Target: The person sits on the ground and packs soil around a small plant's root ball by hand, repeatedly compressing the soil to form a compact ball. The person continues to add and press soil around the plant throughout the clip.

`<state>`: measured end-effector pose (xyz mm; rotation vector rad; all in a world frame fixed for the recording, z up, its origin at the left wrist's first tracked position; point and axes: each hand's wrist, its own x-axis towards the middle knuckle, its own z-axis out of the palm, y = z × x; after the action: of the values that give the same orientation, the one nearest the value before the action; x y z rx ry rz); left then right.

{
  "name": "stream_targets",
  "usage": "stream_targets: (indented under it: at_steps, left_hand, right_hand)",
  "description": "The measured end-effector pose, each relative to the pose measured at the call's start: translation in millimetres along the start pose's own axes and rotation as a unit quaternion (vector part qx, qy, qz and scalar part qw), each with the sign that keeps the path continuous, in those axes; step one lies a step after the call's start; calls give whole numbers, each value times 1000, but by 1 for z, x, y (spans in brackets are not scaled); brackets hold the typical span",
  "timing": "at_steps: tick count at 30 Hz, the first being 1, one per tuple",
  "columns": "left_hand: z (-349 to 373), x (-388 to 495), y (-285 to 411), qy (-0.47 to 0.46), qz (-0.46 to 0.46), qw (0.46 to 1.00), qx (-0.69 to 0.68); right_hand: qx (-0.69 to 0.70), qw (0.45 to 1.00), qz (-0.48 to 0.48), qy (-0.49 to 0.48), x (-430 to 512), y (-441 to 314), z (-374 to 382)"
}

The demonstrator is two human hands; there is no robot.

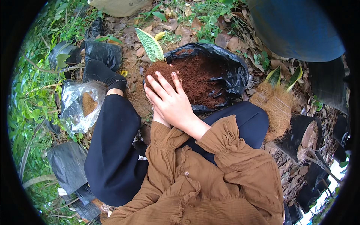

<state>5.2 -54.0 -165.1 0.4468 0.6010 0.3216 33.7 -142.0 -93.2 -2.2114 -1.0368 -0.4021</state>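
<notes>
A ball of reddish-brown coir [159, 69] with a variegated snake plant leaf [150, 45] standing out of its top is between my hands. My right hand [171, 104] lies over the near side of the ball, its fingers extended against it. Beneath it, my left hand [161, 116] is mostly hidden, cupping the ball from below. Just right of the ball, a black plastic bag [237, 70] lies spread wide, with loose moist coco peat [197, 76] inside.
Fibre-wrapped balls [277, 109] with snake plant leaves lie beyond my right knee. A clear plastic bag [76, 112] with tan fibre rests by my left foot. A large blue container [298, 28] stands at upper right. Black grow bags [67, 166] and foliage line the left.
</notes>
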Motion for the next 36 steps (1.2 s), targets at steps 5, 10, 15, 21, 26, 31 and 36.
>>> stream_targets:
  at_steps: [5, 10, 15, 21, 26, 31, 36]
  left_hand:
    - [-8, 3, 1, -8, -4, 1000, 9]
    - [-4, 10, 2, -24, -2, 1000, -1]
    - [27, 17, 8, -96, 24, 994, 51]
    - [73, 4, 3, -40, 37, 985, 164]
    - [101, -7, 1, -39, 259, 820, 509]
    - [123, -35, 1, -30, 357, 595, 719]
    - [143, -57, -16, 42, 413, 506, 756]
  right_hand:
    - [-26, 999, -7, -21, -8, -1, 6]
    - [56, 998, 20, -3, -1, 1, -4]
    - [241, 945, 208, 75, 10, 31, -13]
    - [389, 871, 280, 106, 14, 56, -5]
    - [697, 608, 358, 129, 14, 71, -1]
    - [793, 443, 391, 150, 2, 70, 1]
    - [759, 470, 425, 148, -4, 67, -4]
